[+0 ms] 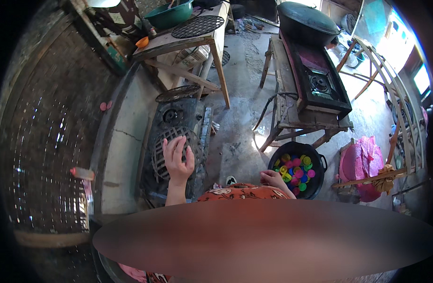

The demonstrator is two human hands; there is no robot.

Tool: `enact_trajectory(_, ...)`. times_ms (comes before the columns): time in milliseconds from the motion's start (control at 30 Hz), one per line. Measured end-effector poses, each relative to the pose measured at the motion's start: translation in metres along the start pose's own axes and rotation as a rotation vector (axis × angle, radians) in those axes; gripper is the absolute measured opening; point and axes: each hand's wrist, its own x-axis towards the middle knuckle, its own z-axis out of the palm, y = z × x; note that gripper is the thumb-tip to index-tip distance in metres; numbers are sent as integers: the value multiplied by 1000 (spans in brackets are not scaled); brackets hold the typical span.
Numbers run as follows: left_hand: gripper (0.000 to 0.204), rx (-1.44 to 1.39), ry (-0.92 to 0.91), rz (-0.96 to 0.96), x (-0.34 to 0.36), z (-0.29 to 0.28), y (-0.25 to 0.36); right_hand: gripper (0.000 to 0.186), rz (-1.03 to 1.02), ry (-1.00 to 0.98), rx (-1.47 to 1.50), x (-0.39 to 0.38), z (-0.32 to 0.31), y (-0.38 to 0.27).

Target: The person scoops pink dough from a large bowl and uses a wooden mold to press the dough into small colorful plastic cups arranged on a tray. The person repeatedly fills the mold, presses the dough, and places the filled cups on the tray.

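Observation:
My left hand [178, 158] is raised with its fingers apart and nothing in it. Below and behind it, a round lattice-woven rack [161, 153] lies on a low dark stove [179, 107]. My right hand [273, 179] is at the left edge of a black basin [318, 183], fingers curled in, with nothing visible in them. Small bright plastic cups [296, 170] in yellow, pink, blue and green lie loose in the basin. Neither hand visibly touches the rack or the cups.
A large lidded black pot [307, 23] stands at the end of a raised stove [324, 85] on a wooden stand. At far left, a wooden table [164, 46] bears a green basin [171, 16] and a round black grate [197, 27]. Pink plastic [362, 162] stands at right.

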Motion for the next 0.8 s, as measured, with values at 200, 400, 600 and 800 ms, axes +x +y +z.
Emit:
enact_trajectory(200, 35, -62, -10, -14, 57, 54, -77, 36, -112, -11, -114, 74, 10, -86)
enact_trajectory(400, 33, -219, -29, -89, 102, 134, -114, 26, -108, 130, -33, 152, -18, -152)
enact_trajectory(600, 30, -130, -16, -43, 160, 211, -152, 29, -73, 95, -36, 232, -53, -217)
enact_trajectory(800, 33, -121, 23, -69, 230, 275, -175, 29, -170, 99, 17, 312, -81, -302)
